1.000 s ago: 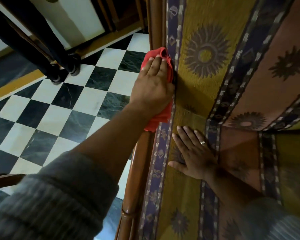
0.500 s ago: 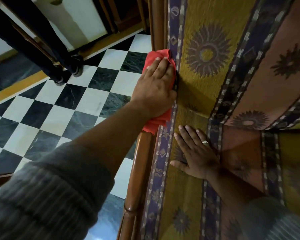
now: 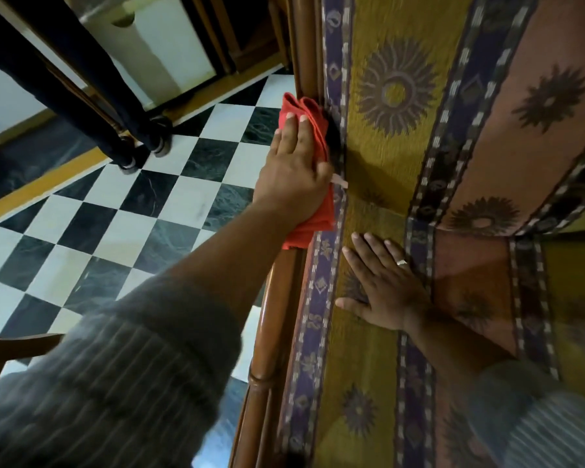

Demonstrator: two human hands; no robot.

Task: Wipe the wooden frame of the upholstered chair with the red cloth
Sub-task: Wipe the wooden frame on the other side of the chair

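Note:
The chair's upholstery (image 3: 379,157) is yellow, blue and brown with sun patterns. Its rounded brown wooden frame (image 3: 277,315) runs along the fabric's left edge. My left hand (image 3: 293,170) presses a folded red cloth (image 3: 313,111) against that frame where seat and back meet, fingers spread over the cloth. The cloth sticks out beyond my fingertips and under my wrist. My right hand (image 3: 385,282), a ring on one finger, lies flat and empty on the seat fabric just right of the frame.
A black-and-white chequered floor (image 3: 149,214) lies left of the chair. Two dark furniture legs on castors (image 3: 156,140) stand on it at upper left, beside a white cabinet (image 3: 169,45). A piece of brown wood (image 3: 21,346) pokes in at lower left.
Almost nothing differs. My left hand stays pressed on the red cloth at the same stretch of frame, and my right hand rests where it was.

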